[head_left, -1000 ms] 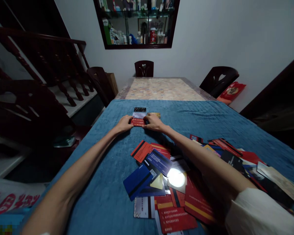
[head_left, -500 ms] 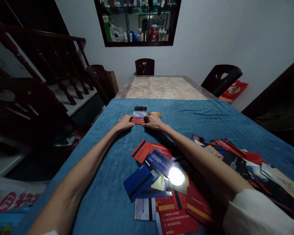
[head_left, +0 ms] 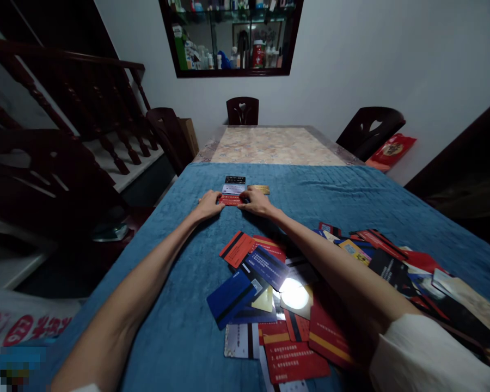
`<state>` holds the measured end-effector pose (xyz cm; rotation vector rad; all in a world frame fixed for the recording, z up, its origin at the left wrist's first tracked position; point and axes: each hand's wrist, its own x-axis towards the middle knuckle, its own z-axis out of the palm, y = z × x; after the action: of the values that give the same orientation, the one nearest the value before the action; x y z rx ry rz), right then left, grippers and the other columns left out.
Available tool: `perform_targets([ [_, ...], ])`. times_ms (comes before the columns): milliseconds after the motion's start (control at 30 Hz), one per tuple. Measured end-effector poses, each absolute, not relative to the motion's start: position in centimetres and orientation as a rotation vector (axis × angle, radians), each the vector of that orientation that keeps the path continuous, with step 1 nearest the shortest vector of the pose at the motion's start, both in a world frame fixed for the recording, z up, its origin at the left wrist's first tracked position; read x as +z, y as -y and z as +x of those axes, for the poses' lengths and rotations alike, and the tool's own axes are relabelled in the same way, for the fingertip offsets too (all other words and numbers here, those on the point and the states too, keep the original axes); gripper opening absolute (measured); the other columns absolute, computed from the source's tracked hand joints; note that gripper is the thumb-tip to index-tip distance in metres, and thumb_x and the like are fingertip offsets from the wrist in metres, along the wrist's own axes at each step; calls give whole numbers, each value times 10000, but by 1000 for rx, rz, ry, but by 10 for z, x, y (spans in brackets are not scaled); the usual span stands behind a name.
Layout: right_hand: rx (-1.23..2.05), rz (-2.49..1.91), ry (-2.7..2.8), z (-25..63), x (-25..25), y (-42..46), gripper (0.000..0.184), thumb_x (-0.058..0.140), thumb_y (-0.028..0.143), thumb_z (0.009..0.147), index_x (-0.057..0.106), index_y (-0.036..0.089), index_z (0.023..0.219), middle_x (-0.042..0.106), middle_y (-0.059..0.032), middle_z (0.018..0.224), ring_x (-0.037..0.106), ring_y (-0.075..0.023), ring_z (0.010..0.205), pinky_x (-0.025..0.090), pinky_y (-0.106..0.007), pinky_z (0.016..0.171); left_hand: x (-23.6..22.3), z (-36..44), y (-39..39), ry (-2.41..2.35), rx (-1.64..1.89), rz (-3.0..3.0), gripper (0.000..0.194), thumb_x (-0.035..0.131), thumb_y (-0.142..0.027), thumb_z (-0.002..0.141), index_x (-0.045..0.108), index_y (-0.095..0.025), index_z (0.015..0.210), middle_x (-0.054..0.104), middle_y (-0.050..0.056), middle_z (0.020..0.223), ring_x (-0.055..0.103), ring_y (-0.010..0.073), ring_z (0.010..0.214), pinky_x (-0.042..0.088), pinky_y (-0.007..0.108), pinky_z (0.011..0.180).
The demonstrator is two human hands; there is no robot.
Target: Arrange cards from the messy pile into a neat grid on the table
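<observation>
A red card (head_left: 231, 200) lies flat on the blue cloth, with my left hand (head_left: 209, 204) at its left end and my right hand (head_left: 256, 202) at its right end. The fingers of both hands are bent and pressed to the card's edges. Directly beyond it lies a white-lilac card (head_left: 233, 189), and past that a black card (head_left: 235, 179), the three forming a column. A gold card (head_left: 261, 189) sits to the right of the column, partly hidden behind my right hand.
Closer to me spreads a loose pile of cards, among them a blue card (head_left: 231, 298) and an orange card (head_left: 237, 248). Another heap, with a black card (head_left: 387, 270), is at the right beyond my forearm. The blue cloth (head_left: 167, 316) covers the near table; chairs stand around it.
Both hands stay at the ends of the red card, and the cards keep their places. The view has shifted very slightly.
</observation>
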<state>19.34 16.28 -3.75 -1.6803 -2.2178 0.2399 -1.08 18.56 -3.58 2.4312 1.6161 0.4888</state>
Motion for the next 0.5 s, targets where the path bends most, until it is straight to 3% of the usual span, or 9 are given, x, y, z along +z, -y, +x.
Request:
perform_targets([
  [233,254,-1668,2196,194,-39,-163,385,681,435,816,722,196,1115,630,-97,1164,591,-253,1051,463,-307,808,-36,-8,-181,-1662,439,2459,373,547,-275,802,710,-138,1108,656,109,1025,597,270,1028,503,381,926],
  [500,283,-1597,2203,197,-41,-165,413,703,378,796,693,158,1145,635,-117,1154,595,-240,1047,471,-323,865,-37,-9,-178,-1663,466,2396,431,538,-272,808,669,-134,1194,661,114,1090,581,267,1053,477,404,961],
])
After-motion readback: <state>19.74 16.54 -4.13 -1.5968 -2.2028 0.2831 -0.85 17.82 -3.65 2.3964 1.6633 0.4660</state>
